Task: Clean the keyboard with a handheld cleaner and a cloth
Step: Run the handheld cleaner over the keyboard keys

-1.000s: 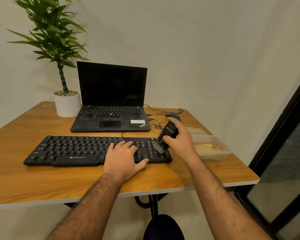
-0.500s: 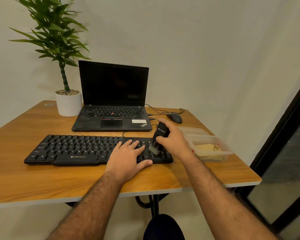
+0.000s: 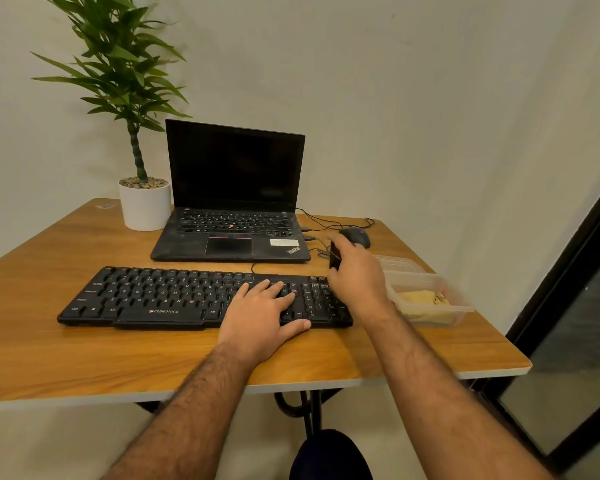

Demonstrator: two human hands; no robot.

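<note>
- The left hand (image 3: 262, 315) lies flat, fingers straight, on the right part of the black Zebronics keyboard (image 3: 174, 296), which runs left to right across the bench (image 3: 66, 355).
- The right hand (image 3: 355, 275) grips the black handheld cleaner (image 3: 335, 255), held upright over the keyboard's far right corner.
- A yellow cloth (image 3: 421, 299) sits in a clear container (image 3: 463, 308) just right of the keyboard.

Table (image 3: 84, 358) bears keyboard (image 3: 160, 299), laptop (image 3: 229, 237) (open).
</note>
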